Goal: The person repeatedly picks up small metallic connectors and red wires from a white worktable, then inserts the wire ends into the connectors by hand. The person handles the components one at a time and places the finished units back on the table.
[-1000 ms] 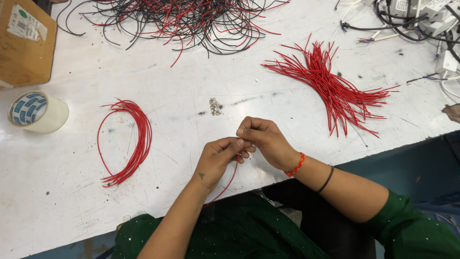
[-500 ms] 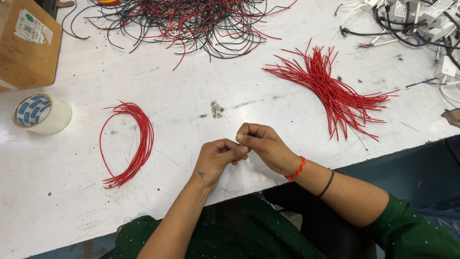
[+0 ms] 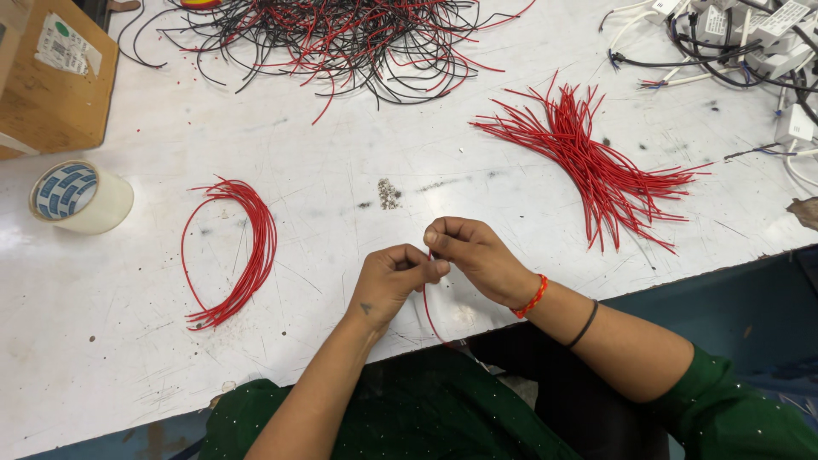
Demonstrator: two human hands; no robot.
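Head view — pinching one thin red wire between left hand and right hand; probably light, floppy — best gripping near its end.

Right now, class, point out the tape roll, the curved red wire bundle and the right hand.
tape roll (image 3: 78, 198), head view, its side
curved red wire bundle (image 3: 257, 247), head view, mid-arc
right hand (image 3: 474, 254), head view, knuckles

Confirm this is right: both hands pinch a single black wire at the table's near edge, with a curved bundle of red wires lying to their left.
Not quite: the wire is red, not black. The head view shows the left hand and right hand pinching a single red wire at the table's near edge, with the curved bundle of red wires lying to their left.
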